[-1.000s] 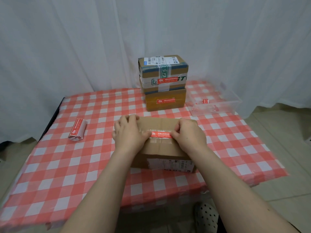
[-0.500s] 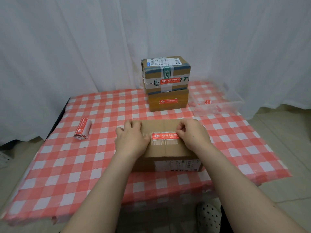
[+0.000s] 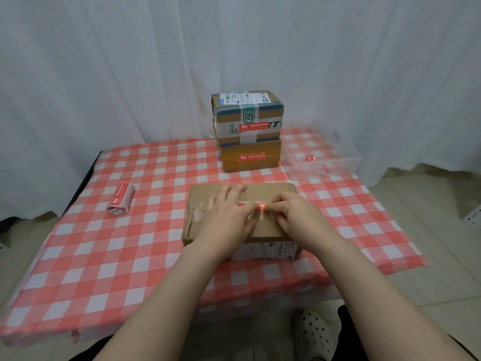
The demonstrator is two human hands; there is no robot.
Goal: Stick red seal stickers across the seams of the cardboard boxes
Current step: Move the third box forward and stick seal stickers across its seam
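A brown cardboard box [image 3: 270, 190] lies on the checked tablecloth in front of me. A red seal sticker [image 3: 251, 205] runs across its taped top seam, mostly covered by my hands. My left hand [image 3: 229, 217] lies flat on the box top, its thumb side over the sticker's left part. My right hand [image 3: 294, 217] has bent fingers whose tips press on the sticker's right end. Behind stand two stacked boxes, the upper box [image 3: 247, 114] and the lower box [image 3: 251, 158], each with a red sticker on its front.
A roll of red stickers [image 3: 121, 201] lies on the cloth to the left. A clear plastic tray [image 3: 325, 162] with red scraps sits at the back right. White curtains hang behind the table. A spotted slipper [image 3: 315, 332] shows below the table's near edge.
My left hand has slid right along the sticker toward my right hand, so most of the sticker is now covered. The left part of the box top is now bare.
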